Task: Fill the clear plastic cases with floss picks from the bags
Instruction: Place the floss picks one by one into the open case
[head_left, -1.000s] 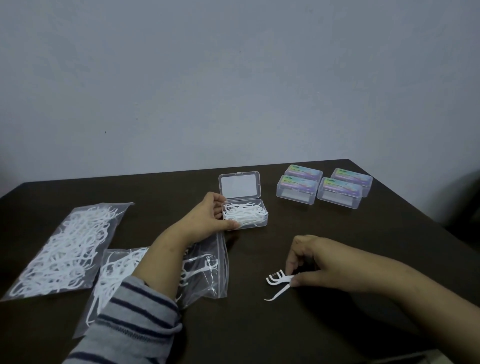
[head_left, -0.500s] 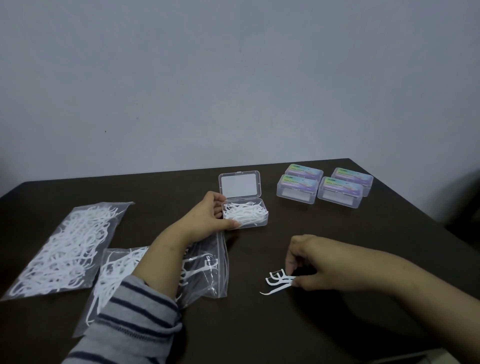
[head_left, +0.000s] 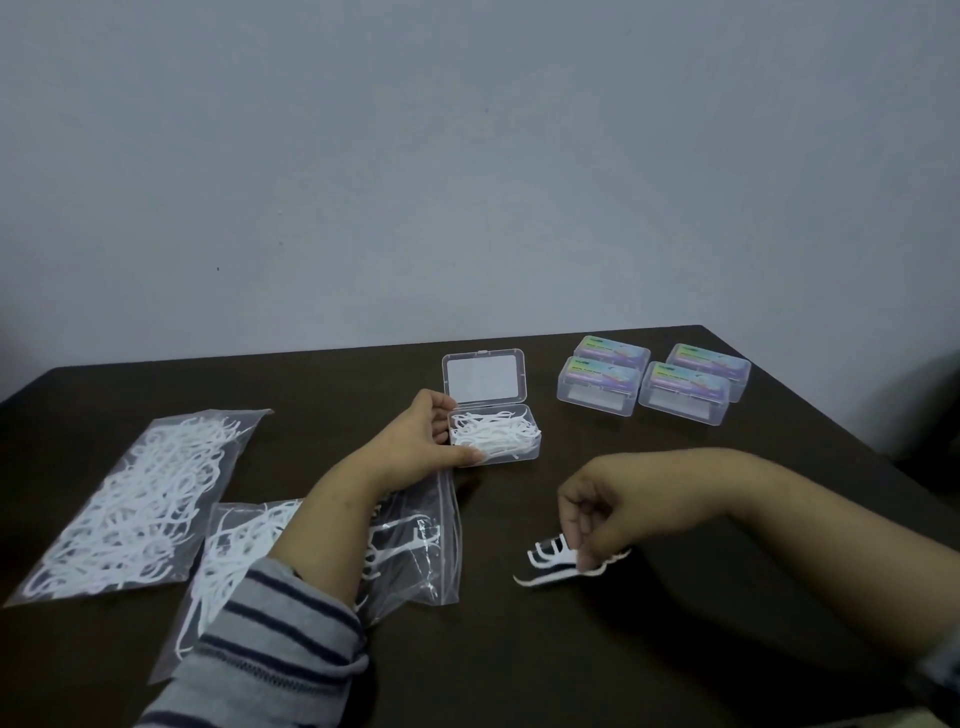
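Observation:
An open clear plastic case (head_left: 519, 456) stands mid-table, its lid (head_left: 485, 378) upright and white floss picks heaped inside. My left hand (head_left: 423, 441) grips the case's left end, thumb at the front corner. To the right and nearer me, my right hand (head_left: 597, 519) pinches a small bunch of white floss picks (head_left: 550, 564) just above the table. Under my left forearm lies an opened zip bag (head_left: 426, 566) with a few picks left in it. A fuller bag of picks (head_left: 140, 499) lies at the far left.
Several closed clear cases with coloured labels (head_left: 652, 382) stand in a group at the back right, close to the table's far corner. The dark brown table (head_left: 571, 649) ends at a grey wall behind. My left sleeve is grey with dark stripes.
My right hand has gathered the loose picks on the table and lifted them slightly, turning at the wrist. My left hand has stayed on the case.

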